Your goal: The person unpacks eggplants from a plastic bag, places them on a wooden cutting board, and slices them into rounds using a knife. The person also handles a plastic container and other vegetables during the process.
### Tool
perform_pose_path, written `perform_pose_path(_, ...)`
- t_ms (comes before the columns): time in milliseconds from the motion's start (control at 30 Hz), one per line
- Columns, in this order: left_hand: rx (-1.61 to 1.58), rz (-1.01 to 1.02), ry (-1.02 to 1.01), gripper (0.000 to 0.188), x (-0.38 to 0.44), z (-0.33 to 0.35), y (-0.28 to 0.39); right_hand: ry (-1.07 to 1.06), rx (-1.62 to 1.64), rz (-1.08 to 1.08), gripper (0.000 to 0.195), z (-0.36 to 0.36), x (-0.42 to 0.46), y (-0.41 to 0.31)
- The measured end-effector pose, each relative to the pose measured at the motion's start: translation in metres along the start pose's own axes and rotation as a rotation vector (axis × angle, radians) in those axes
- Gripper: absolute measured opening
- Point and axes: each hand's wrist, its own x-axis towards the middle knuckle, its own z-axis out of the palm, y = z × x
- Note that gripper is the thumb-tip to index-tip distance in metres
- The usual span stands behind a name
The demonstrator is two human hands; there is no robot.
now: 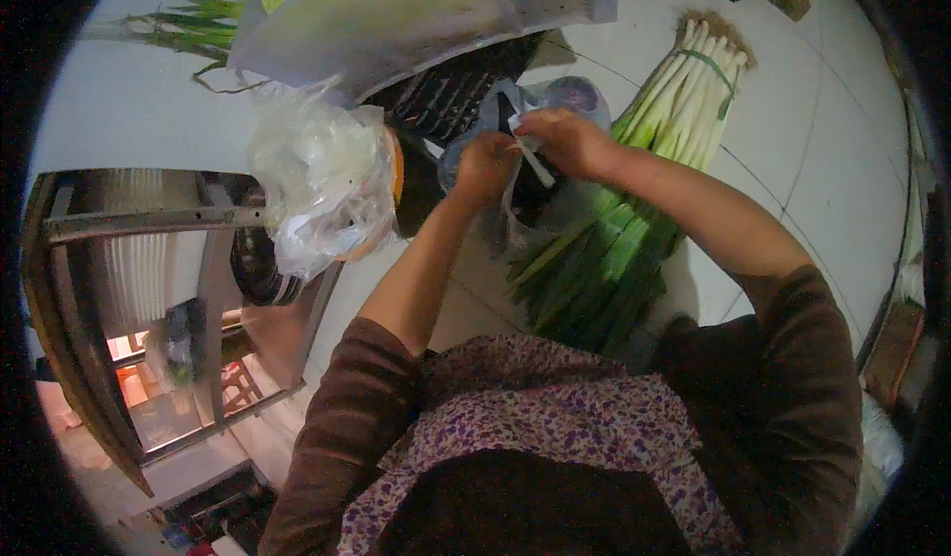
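Note:
In front of me, my left hand (487, 166) and my right hand (570, 141) meet above a thin clear plastic bag (594, 102). Both have their fingers pinched on a narrow white strip (536, 166), whose loose end points down towards me. Whether the strip is a twisted bag handle or something else, I cannot tell. Rounded, dark purplish contents (572, 94) show through the bag's far side; the rest is hidden by my hands. A large bundle of scallions (687, 88), bound with a green tie, lies on the tiled floor beside my right forearm.
Beyond my hands stands a translucent plastic bin (446, 17) holding leafy greens, with a black slatted crate (446, 99) beside it. Left of me, a crumpled clear bag (319, 177) covers a round container. A metal-framed rack (215, 218) stands further left on the tiled floor (825, 177).

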Motion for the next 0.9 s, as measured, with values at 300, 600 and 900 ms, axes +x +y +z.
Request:
perform_pose_path(300, -0.154, -0.072, 0.140, 0.023, -0.067, -0.011, 0.010, -0.348, 0.261, 0.172, 0.019, -0.005, 0.022, -0.029)
perform_pose_path(600, -0.506, -0.018, 0.084, 0.027, -0.056, 0.003, 0.010, -0.199, 0.481, 0.324, 0.018, 0.007, 0.000, -0.015)
perform_pose_path(900, -0.580, 0.034, 0.086, 0.026, -0.051, 0.003, 0.010, -0.291, 0.837, 0.459, 0.014, 0.005, 0.006, -0.011)
